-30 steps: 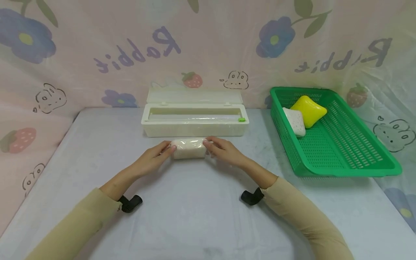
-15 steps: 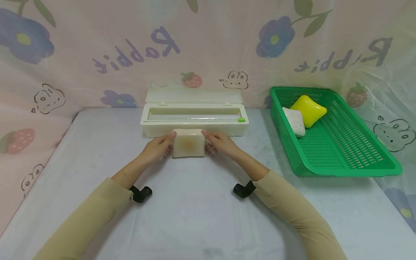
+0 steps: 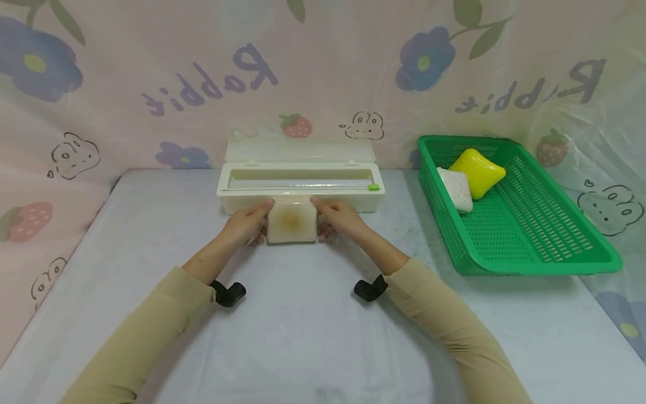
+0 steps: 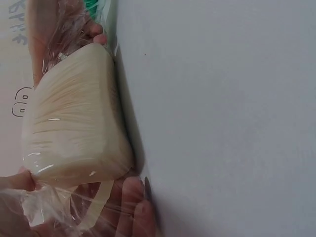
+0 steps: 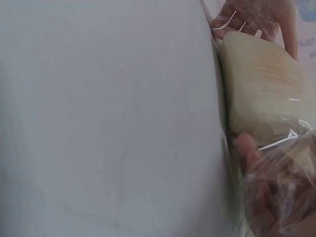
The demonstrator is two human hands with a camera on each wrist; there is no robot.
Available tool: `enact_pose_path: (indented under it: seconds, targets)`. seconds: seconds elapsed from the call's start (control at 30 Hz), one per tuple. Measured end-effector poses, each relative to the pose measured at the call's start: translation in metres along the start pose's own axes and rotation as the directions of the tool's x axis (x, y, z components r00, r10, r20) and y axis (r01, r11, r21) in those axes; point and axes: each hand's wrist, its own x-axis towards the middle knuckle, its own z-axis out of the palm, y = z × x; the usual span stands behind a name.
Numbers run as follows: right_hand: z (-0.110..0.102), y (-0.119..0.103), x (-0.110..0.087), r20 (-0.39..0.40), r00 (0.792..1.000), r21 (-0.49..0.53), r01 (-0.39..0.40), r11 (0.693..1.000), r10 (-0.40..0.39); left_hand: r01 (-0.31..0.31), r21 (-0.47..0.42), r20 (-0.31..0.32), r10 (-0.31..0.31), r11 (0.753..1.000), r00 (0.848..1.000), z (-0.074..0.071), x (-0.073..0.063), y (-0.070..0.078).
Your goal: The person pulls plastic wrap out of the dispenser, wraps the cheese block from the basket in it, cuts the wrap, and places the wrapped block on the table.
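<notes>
Both hands hold a cream, bread-like block [image 3: 292,223] wrapped in clear plastic film [image 5: 284,173]. Its browned middle faces the head camera, and it stands tilted with its lower edge at the table. My left hand [image 3: 245,226] grips the left side, thumb at the upper corner and fingers lower down. At the opposite side my right hand [image 3: 341,220] holds it in much the same way. Film bunches at both ends, over the fingers, in the wrist views. Just behind the block stands a white cling film dispenser [image 3: 303,202], lid up, its roll [image 3: 298,184] showing.
A green slider [image 3: 373,187] sits at the dispenser's right end. To the right, a green basket [image 3: 540,268] holds a yellow pillow-shaped thing [image 3: 476,173] and a white speckled block [image 3: 456,191]. A printed curtain [image 3: 323,67] hangs behind the white-covered table [image 3: 298,336].
The block has been tipped so that its browned face turned toward the head camera. Both thumbs moved up to its upper corners, and the forearms came closer together.
</notes>
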Motion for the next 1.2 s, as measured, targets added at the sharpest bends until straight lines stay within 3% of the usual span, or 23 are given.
enact_pose_path:
  seconds: [0.2, 0.43, 0.57, 0.7, 0.8, 0.93, 1.03, 1.2]
  targets:
    - [-0.002, 0.000, 0.000, 0.009, 1.000, 0.020, -0.023, 1.000, 0.023, 0.026, -0.049, 0.011, -0.026, 0.998, 1.000, -0.001, -0.003, 0.001]
    - [-0.021, 0.005, -0.007, 0.173, 0.985, 0.008, 0.026, 1.000, -0.027, -0.015, -0.046, 0.132, 0.021, 0.999, 0.991, -0.013, -0.004, -0.002]
    - [-0.035, 0.015, -0.009, 0.182, 0.979, 0.022, 0.093, 0.995, -0.095, -0.092, 0.058, 0.170, 0.081, 0.994, 0.982, -0.027, -0.008, -0.009]
    - [-0.048, 0.025, -0.012, 0.156, 0.977, 0.060, 0.140, 0.988, -0.147, -0.233, 0.107, 0.175, 0.212, 0.967, 0.961, -0.043, -0.014, -0.021]
    - [-0.054, 0.031, -0.014, 0.154, 0.971, 0.073, 0.175, 0.982, -0.185, -0.306, 0.090, 0.178, 0.287, 0.948, 0.941, -0.052, -0.017, -0.030]
    - [-0.060, 0.031, -0.021, 0.142, 0.970, 0.066, 0.190, 0.980, -0.197, -0.341, 0.061, 0.188, 0.325, 0.938, 0.927, -0.058, -0.018, -0.038]
    - [-0.063, 0.032, -0.023, 0.126, 0.970, 0.056, 0.202, 0.978, -0.208, -0.319, 0.026, 0.183, 0.310, 0.947, 0.933, -0.059, -0.015, -0.041]
    - [-0.066, 0.033, -0.021, 0.036, 0.983, 0.067, 0.176, 0.982, -0.179, -0.239, -0.011, 0.128, 0.238, 0.971, 0.963, -0.060, -0.012, -0.042]
